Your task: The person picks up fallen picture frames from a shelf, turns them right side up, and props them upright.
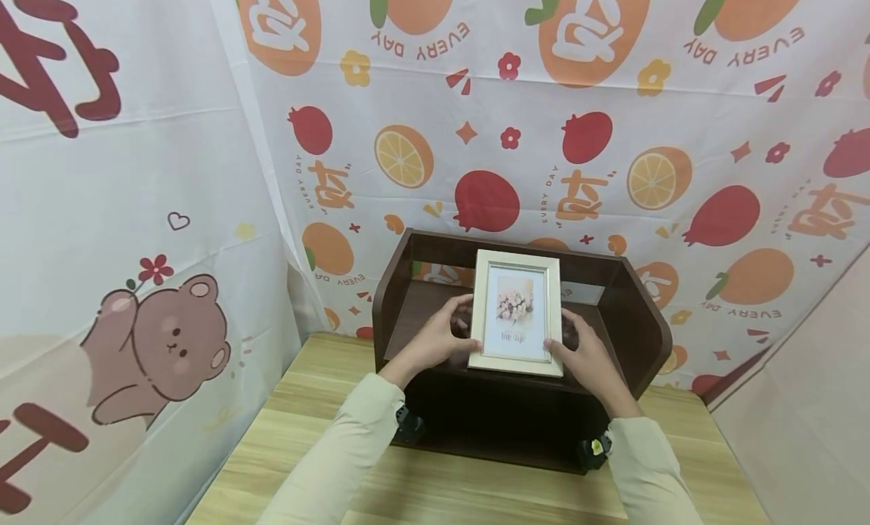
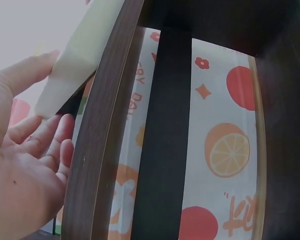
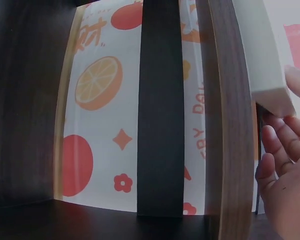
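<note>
1. cream-coloured picture frame [image 1: 518, 313], with a floral print inside, is held between 2 hands over the upper level of a dark brown shelf [image 1: 632, 321].
2. the left hand [image 1: 438, 336] grips its left side, fingers clamped on it, thumb in front and the others behind.
3. the right hand [image 1: 586, 351] pinches the opposite side in the same way, fingers clamped there too.
4. in the head view the frame's lower edge overlaps the upper board's front edge; i cannot tell whether they touch.
5. the shelf stands on a wood-grain worktop [image 1: 279, 434], before a fruit-patterned cloth [image 1: 448, 94].
</note>
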The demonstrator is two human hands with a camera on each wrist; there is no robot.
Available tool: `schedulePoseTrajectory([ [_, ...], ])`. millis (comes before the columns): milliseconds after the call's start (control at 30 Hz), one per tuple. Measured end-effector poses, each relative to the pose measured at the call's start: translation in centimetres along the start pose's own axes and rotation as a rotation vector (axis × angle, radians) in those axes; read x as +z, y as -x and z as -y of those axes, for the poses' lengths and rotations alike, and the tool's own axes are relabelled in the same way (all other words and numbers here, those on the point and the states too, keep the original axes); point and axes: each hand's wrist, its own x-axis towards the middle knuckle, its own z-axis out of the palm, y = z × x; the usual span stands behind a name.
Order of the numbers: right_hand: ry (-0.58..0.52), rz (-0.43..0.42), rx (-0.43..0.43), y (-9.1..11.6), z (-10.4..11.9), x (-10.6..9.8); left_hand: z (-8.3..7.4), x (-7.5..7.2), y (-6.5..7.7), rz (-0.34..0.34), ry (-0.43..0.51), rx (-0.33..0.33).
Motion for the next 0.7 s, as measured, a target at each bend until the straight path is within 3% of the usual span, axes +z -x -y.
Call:
schedulePoseTrajectory([
  [200,-0.014,-0.083,-0.046,-0.2,0.7,0.3,-0.2,0.4,0.3,-0.07,-0.035,0.077],
  [500,-0.016,-0.234,-0.216,-0.3,0.7,0.9,-0.2,1.2,0.6,-0.155,-0.116,0.185],
  [700,0.0,-0.306,-0.268,-0.1,0.5,1.3,-0.2,1.6,1.1,-0.215,-0.198,0.271],
])
